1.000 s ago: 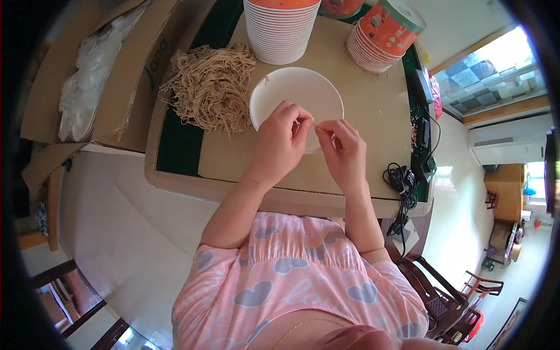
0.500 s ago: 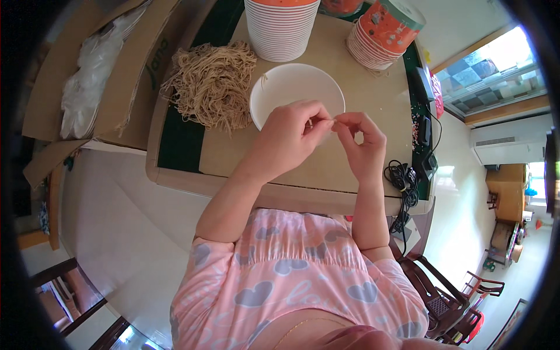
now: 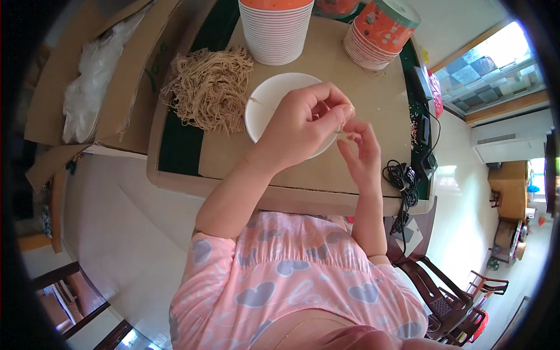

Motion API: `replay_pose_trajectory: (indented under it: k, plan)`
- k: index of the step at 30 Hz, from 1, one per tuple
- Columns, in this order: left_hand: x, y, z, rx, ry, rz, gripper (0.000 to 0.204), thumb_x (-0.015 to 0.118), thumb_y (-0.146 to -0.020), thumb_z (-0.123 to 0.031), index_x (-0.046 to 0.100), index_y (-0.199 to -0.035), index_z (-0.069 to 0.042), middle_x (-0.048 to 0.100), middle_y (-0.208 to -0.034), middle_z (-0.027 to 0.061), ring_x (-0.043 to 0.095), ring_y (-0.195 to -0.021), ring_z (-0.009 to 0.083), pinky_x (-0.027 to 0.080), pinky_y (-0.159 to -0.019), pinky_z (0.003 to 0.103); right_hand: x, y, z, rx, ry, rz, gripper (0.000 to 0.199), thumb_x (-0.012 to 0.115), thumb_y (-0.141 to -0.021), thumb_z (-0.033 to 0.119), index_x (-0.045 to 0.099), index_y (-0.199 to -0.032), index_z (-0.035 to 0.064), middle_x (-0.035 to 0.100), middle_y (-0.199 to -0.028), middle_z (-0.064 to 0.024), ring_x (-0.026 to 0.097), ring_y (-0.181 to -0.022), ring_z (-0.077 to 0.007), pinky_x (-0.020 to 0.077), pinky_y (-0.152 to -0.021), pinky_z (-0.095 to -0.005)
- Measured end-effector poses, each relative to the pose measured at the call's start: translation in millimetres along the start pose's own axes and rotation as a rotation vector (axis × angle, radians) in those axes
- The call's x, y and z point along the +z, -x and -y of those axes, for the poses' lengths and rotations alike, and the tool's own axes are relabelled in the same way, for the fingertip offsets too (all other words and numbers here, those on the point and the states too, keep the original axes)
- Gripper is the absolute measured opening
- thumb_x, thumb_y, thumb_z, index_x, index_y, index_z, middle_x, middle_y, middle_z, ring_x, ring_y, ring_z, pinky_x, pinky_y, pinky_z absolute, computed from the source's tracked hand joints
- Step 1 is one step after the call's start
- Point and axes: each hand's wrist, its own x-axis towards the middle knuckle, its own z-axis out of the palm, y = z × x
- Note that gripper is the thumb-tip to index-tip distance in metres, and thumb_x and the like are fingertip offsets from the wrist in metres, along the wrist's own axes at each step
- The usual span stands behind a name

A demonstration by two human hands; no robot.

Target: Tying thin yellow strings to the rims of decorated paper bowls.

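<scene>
Holding my left hand (image 3: pixel 304 127) over the round, smooth white bowl (image 3: pixel 275 90), I have its thumb and fingertips drawn together in a pinch; whether a strand is caught between them I cannot tell. My right hand (image 3: pixel 366 156) is just beside it, past the bowl's right side, the thumb standing apart from the loosely curled fingers. A tiny pale bit shows near those fingertips, too small to make out.

The bowl sits near the front of the flat tan board (image 3: pixel 224 154), partly hidden by my left hand and wrist, with a thin tan strand at its left rim. To its left, near it, lies a tangled heap of thin tan noodle-like strands (image 3: pixel 210 90), reaching onto the dark green table covering (image 3: pixel 182 153). Behind the bowl rises a tall stack of white-rimmed, orange-banded tubs (image 3: pixel 275 34); farther right stands a shorter stack of orange-and-green printed tubs (image 3: pixel 380 36). A coiled black cable (image 3: pixel 402 182) lies at the table's right edge.
</scene>
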Motion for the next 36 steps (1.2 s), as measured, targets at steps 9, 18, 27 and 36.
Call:
replay_pose_trajectory:
  k: [9,18,27,36]
  plan:
    - [-37.3,-2.7,-1.3,0.093,-0.733,-0.207,0.006,0.067,-0.085,-0.005,0.067,-0.091,-0.002,0.065,-0.079,0.0008,0.058,-0.074,0.0055,0.048,-0.067,0.023,-10.5,-30.0,9.1,0.055,-0.182,-0.002,0.014,0.057,-0.092,0.001,0.063,-0.104,0.0,0.063,-0.087,-0.001,0.056,-0.074,-0.006,0.0452,-0.065,-0.0199]
    - [-118.7,-32.5,75.4,-0.297,0.034,-0.247,0.01,0.065,-0.09,-0.013,0.063,-0.093,-0.003,0.06,-0.074,0.0,0.054,-0.065,0.0065,0.041,-0.057,0.02,-4.3,-66.6,-18.9,0.199,-0.215,-0.083,0.011,0.059,-0.094,0.008,0.062,-0.098,-0.0013,0.064,-0.08,-0.0022,0.056,-0.07,-0.0055,0.0444,-0.062,-0.0197]
    - [-115.6,-8.4,200.4,-0.261,-0.009,-0.311,0.013,0.058,-0.087,0.001,0.063,-0.098,0.0,0.068,-0.09,0.0061,0.059,-0.078,0.011,0.049,-0.073,0.027,-17.3,-72.1,-88.7,0.724,0.049,0.285,0.043,0.065,-0.087,0.018,0.06,-0.124,-0.0016,0.068,-0.109,-0.0125,0.062,-0.1,-0.018,0.0486,-0.087,-0.0319]
    - [-104.2,10.1,181.2,-0.2,-0.043,-0.316,0.006,0.059,-0.088,-0.003,0.061,-0.094,-0.002,0.064,-0.083,0.004,0.058,-0.075,0.0105,0.049,-0.069,0.027,-16.7,-75.3,-51.4,0.632,0.085,0.525,0.06,0.065,-0.089,0.025,0.044,-0.141,0.003,0.057,-0.13,-0.0116,0.053,-0.119,-0.0192,0.0443,-0.096,-0.0333]
